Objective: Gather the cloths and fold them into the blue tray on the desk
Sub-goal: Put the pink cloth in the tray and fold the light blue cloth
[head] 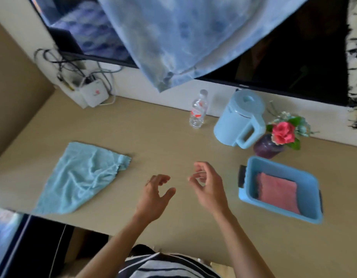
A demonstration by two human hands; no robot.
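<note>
A light blue cloth lies spread and rumpled on the left of the beige desk, one corner hanging over the front edge. On the right stands the blue tray, with a folded pink cloth lying flat inside it. My left hand and my right hand hover over the middle of the desk between cloth and tray. Both have loosely curled, spread fingers and hold nothing.
At the back of the desk stand a plastic water bottle, a light blue jug and a purple vase with a pink flower. A white box with cables sits back left. A dark screen with a blue patterned fabric draped over it hangs above.
</note>
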